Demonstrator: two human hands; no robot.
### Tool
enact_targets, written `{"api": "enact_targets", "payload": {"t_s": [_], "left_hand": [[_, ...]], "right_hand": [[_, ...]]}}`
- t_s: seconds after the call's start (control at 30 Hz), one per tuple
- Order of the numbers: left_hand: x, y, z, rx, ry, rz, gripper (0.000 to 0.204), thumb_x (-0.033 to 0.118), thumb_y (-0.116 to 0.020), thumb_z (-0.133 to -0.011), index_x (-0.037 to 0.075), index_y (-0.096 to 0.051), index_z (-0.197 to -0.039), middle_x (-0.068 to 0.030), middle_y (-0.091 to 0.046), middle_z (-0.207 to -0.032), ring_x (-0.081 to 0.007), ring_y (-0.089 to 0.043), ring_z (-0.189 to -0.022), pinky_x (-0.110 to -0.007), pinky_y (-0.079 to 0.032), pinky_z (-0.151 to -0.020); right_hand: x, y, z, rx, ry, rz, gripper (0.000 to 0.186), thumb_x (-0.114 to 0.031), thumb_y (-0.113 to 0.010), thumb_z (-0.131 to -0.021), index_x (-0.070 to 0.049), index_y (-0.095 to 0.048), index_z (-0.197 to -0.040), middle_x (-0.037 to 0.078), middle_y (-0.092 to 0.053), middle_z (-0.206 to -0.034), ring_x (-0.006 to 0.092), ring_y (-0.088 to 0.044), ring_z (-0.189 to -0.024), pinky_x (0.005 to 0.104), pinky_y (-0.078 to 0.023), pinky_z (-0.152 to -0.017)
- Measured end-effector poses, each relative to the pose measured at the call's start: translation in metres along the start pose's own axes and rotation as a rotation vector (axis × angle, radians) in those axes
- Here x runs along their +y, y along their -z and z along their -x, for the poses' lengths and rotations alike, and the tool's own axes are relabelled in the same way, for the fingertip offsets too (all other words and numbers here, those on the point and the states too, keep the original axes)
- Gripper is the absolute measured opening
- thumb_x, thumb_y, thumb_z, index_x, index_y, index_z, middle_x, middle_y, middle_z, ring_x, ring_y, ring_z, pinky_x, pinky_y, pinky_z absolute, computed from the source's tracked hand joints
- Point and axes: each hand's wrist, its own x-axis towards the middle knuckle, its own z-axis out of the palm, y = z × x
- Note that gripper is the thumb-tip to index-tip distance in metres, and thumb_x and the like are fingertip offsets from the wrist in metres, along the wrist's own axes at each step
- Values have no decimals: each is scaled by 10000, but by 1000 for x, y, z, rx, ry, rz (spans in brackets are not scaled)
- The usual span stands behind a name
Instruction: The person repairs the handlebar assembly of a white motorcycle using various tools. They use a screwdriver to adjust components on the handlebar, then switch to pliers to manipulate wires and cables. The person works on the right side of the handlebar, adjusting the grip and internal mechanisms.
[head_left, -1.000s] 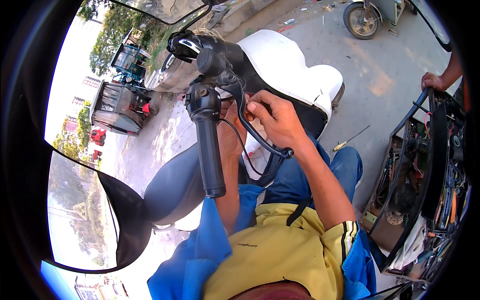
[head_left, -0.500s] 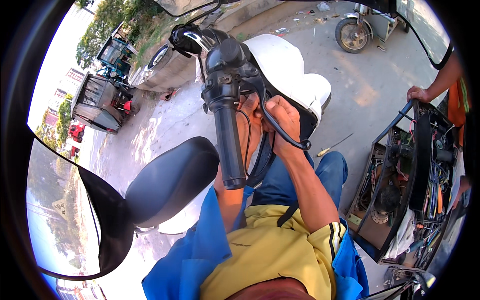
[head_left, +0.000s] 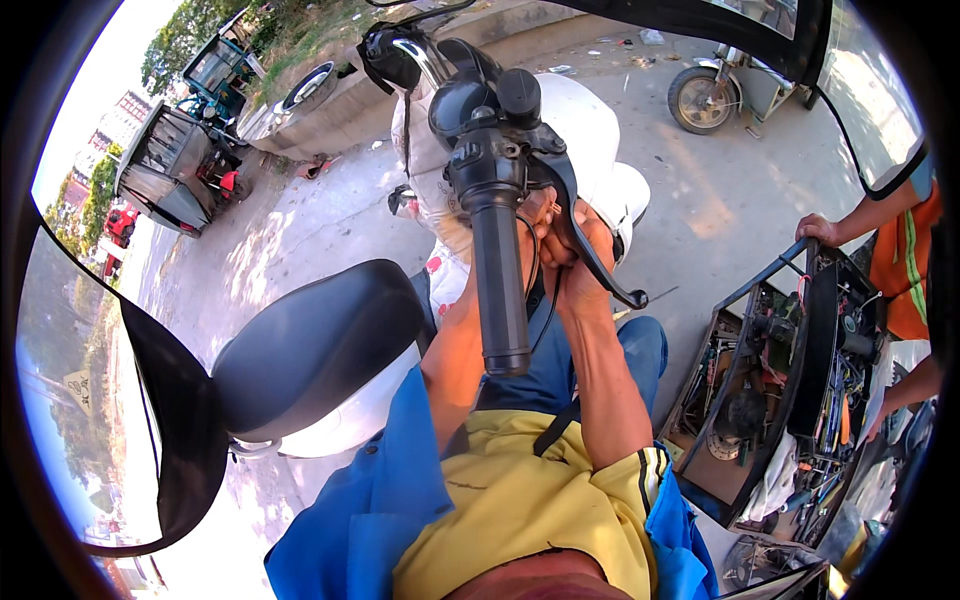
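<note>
Under the black brake lever (head_left: 590, 240) of a scooter handlebar, my two hands meet with their fingers pinched together. My left hand (head_left: 540, 222) is closed and partly hidden by the grip and lever; what it pinches is not visible. My right hand (head_left: 588, 245) is closed beside it, behind the lever. A thin black cable (head_left: 548, 325) hangs down from where the fingers meet, seemingly in the right hand's pinch. The ribbed black handlebar grip (head_left: 496, 285) stands just left of the hands. White scooter bodywork (head_left: 570, 115) lies beyond.
A black seat (head_left: 320, 345) is at left, near a mirror (head_left: 80, 420). To the right stands an open tool cart (head_left: 790, 350) filled with tools; another person's hand (head_left: 820, 230) rests on its frame. A parked three-wheeler's wheel (head_left: 703, 100) and a kerb (head_left: 480, 55) lie farther off.
The view has shifted, so the handlebar and hands appear farther right and the cart farther left. My hands remain together behind the lever, with the fingers slightly regripped.
</note>
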Motion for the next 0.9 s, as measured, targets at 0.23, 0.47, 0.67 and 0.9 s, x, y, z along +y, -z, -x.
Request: {"api": "enact_targets", "payload": {"t_s": [0.23,0.47,0.67,0.9], "left_hand": [[-18,-16,4,-42,-170,-109,144,178,-638,-1060,57,-649,-982,-31,-629,-875,-153,-594,-788,-311,-519,-748],[-15,-1,7,-13,-250,-234,119,161,-692,-1021,42,-689,-1031,-23,-671,-886,-119,-631,-730,-269,-512,-636],[-9,30,-4,50,-289,-512,156,167,-743,-979,47,-703,-1069,4,-687,-872,-66,-625,-696,-223,-495,-591],[5,53,-20,32,-137,-437,169,135,-726,-960,49,-693,-1101,-1,-676,-838,-75,-638,-709,-224,-519,-621]], "right_hand": [[-31,7,4,34,186,71,247,-217,-599,-1006,-48,-552,-832,-41,-365,-629,72,-297,-493,249,-418,-577],[-25,-13,-1,139,134,462,270,-198,-740,-1002,43,-670,-1102,-38,-582,-782,19,-475,-633,206,-384,-561],[-14,-12,-6,48,303,818,184,-152,-734,-1000,31,-710,-999,-77,-481,-691,23,-372,-642,218,-346,-562],[-18,-15,-11,101,212,649,231,-225,-663,-1053,1,-692,-1017,-40,-541,-707,35,-450,-623,235,-346,-557]]}}
